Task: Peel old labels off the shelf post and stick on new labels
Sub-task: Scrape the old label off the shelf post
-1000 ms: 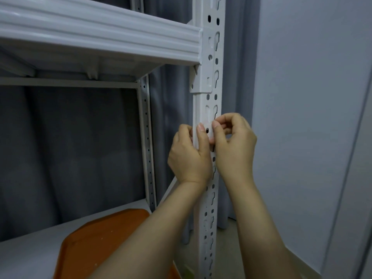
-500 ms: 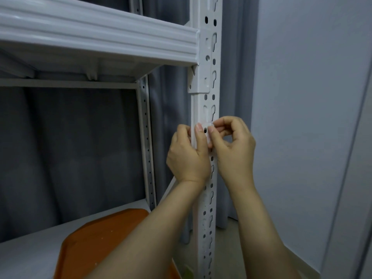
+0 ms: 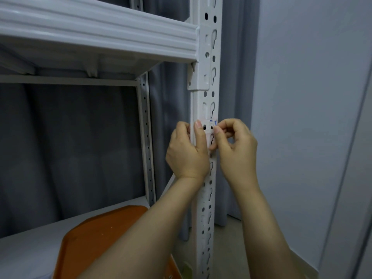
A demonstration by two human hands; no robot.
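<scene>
Label (image 3: 207,125), pale and translucent, sits across shelf post (image 3: 205,109) below the beam bracket. Left hand (image 3: 186,152) grips the post, thumb pressing the label; right hand (image 3: 235,146) pinches its right edge.

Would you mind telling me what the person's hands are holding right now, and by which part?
The right hand pinches the right edge of a small label on the shelf post; the left hand grips the post, thumb pressed on the label's left edge.
</scene>
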